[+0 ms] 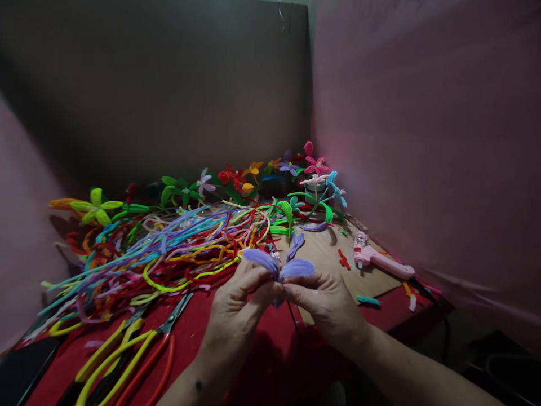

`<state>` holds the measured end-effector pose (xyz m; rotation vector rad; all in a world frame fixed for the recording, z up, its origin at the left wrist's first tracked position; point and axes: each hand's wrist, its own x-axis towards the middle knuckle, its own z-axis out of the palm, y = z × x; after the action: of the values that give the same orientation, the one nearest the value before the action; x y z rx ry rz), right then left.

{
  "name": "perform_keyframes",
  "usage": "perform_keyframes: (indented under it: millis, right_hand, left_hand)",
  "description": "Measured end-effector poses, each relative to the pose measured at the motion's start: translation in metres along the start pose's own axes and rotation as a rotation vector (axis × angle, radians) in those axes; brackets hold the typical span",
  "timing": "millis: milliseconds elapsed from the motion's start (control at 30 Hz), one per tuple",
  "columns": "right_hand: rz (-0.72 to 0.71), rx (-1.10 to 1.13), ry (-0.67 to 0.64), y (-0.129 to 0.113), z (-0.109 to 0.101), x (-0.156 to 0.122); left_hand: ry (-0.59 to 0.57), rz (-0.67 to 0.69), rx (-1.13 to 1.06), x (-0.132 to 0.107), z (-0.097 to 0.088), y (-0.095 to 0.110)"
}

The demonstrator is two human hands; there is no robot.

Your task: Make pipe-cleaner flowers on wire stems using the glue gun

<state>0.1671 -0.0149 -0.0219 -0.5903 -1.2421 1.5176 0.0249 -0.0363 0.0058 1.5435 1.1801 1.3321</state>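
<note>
My left hand [236,307] and my right hand [327,304] meet at the centre, both pinched on a purple pipe-cleaner flower [279,268]. Its fuzzy petals stick up above my fingertips. My fingers are closed round its base, which is hidden. Behind the flower lies a big heap of coloured pipe cleaners [169,248]. Another loose purple petal piece [296,243] lies on the board just beyond my hands.
Finished pipe-cleaner flowers [313,166] stand in a row at the back. A pink glue gun [380,259] lies on the cardboard sheet [333,254] at right. Scissors [175,316] and yellow- and orange-handled pliers [118,355] rest on the red table at front left. Walls close in on three sides.
</note>
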Motion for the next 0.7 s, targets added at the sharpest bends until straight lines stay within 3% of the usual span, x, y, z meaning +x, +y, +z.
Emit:
perform_keyframes:
  millis: [200, 500, 700]
  right_hand:
    - [-0.141, -0.219, 0.109, 0.005, 0.005, -0.002]
    - [-0.561, -0.503, 0.155, 0.010, 0.006, -0.003]
    - [-0.606, -0.547, 0.100, 0.008, 0.007, -0.003]
  left_hand:
    - [0.067, -0.017, -0.057, -0.004, 0.009, -0.004]
    - [0.140, 0.085, -0.051, -0.006, 0.009, -0.004]
    - [0.151, 0.053, -0.055, -0.008, 0.006, -0.010]
